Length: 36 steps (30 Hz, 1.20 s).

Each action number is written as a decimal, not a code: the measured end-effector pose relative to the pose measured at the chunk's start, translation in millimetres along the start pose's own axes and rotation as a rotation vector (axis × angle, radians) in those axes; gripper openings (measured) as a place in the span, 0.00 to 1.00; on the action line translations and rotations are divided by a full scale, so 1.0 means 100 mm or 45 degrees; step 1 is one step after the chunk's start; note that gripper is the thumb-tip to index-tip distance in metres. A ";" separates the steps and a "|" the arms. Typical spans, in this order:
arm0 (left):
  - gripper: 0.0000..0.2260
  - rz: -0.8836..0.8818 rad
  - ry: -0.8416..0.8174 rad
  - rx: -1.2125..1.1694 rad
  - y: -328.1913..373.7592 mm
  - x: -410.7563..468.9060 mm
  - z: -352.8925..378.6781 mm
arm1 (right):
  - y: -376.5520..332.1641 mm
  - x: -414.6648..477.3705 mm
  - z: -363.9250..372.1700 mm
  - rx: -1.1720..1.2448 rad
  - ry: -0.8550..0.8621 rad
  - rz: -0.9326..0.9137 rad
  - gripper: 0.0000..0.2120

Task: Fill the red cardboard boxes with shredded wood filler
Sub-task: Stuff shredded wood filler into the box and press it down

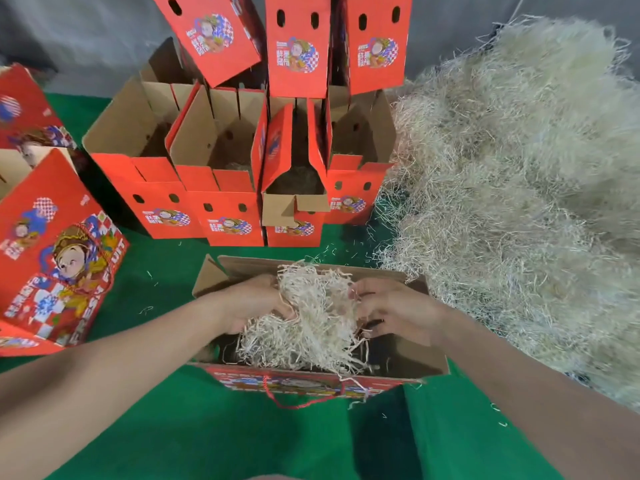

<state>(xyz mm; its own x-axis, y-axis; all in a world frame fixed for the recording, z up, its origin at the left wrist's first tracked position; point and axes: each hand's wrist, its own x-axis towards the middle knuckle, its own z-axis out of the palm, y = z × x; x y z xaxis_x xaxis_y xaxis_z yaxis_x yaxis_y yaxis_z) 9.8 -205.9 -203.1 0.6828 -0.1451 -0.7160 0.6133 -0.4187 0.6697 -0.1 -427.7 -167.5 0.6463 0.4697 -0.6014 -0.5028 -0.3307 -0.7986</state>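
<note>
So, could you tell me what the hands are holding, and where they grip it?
One clump of filler, partly in the open box: the left hand grips its left side, the right hand its right side.

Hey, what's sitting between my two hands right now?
A clump of shredded wood filler, gripped by left hand and right hand inside the open box, head view.

"FRESH FRUIT" in white capitals on the closed red box [59, 258] at left; other print too blurred
</note>
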 end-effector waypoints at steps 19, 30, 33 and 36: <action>0.26 0.033 -0.087 0.276 0.08 -0.07 0.04 | 0.11 0.19 0.13 -0.313 0.182 0.196 0.28; 0.33 0.221 -0.317 0.284 0.11 -0.08 0.13 | 0.05 0.27 0.20 -0.094 0.155 0.223 0.25; 0.15 0.143 -0.301 -0.159 0.15 -0.15 -0.12 | 0.12 0.21 0.07 0.036 0.237 0.133 0.06; 0.02 0.018 -0.295 -0.083 0.08 -0.18 -0.22 | 0.19 0.17 -0.03 0.136 0.359 0.137 0.07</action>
<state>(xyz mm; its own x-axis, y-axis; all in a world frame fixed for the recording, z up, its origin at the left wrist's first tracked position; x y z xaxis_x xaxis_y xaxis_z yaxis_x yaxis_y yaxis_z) 11.5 -186.9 -180.7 0.5867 -0.3555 -0.7276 0.6340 -0.3573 0.6858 2.9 -428.4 -193.0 0.7123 0.1863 -0.6767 -0.6247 -0.2713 -0.7322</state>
